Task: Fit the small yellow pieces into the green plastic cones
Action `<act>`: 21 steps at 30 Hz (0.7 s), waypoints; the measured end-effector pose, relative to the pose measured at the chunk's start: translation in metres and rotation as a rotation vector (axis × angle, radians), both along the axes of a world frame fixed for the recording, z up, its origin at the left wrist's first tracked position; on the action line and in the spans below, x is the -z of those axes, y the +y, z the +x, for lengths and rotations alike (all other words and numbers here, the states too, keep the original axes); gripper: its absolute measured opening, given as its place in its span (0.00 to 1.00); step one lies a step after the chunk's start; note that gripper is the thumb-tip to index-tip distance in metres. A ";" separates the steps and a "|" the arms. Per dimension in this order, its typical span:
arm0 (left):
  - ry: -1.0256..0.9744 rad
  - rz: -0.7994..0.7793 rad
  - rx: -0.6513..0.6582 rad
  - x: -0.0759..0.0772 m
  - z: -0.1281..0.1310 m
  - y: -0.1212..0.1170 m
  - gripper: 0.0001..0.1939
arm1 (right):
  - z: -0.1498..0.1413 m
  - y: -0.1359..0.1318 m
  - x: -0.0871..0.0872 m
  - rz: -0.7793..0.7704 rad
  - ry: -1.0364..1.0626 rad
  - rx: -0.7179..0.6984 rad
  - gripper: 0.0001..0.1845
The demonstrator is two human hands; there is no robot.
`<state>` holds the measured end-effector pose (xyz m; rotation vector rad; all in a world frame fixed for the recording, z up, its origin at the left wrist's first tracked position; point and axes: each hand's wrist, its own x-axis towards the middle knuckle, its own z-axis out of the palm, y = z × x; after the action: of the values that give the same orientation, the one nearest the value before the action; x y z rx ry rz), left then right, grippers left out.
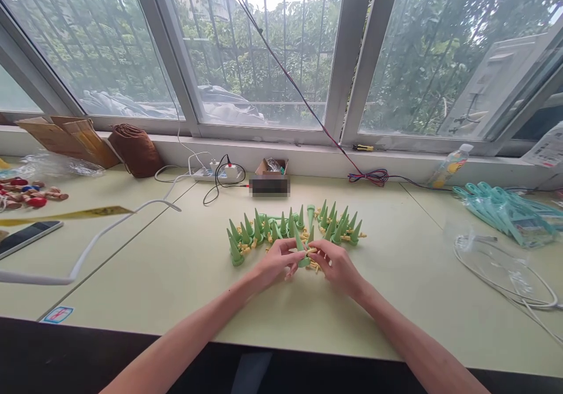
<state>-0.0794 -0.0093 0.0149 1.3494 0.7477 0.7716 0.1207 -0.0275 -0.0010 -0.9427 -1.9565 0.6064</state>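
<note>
Between the fingers of my left hand [281, 257] stands a green plastic cone [298, 243], point up. My right hand [335, 262] meets it from the other side, its fingers pinching a small yellow piece [311, 251] against the cone's lower part. Whether that piece is fixed into the cone, I cannot tell. Loose yellow pieces [315, 267] lie on the table just below the hands. Behind them several similar green cones stand upright in two groups, one at left [236, 253] and one at right [341, 227], with yellow pieces at their bases.
A small cardboard box [281, 165] and a power strip [220, 174] sit by the window. To the left are a phone [30, 237], a white cable [81, 259] and wooden toys [37, 197]. Teal packaged items [505, 212], a bottle [451, 165] and a coiled cable [484, 265] lie right.
</note>
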 end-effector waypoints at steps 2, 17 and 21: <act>-0.015 -0.034 0.022 0.000 0.000 0.000 0.19 | 0.001 0.001 0.001 0.008 -0.018 -0.003 0.11; 0.248 0.336 -0.025 -0.004 0.001 -0.006 0.15 | 0.004 0.002 0.004 -0.031 -0.146 0.021 0.16; 0.311 0.557 -0.070 -0.004 0.001 -0.006 0.12 | 0.003 0.002 0.003 -0.048 -0.156 0.027 0.17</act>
<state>-0.0785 -0.0155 0.0190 1.9860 0.8617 0.8735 0.1240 -0.0260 -0.0043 -1.0725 -2.0708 0.5817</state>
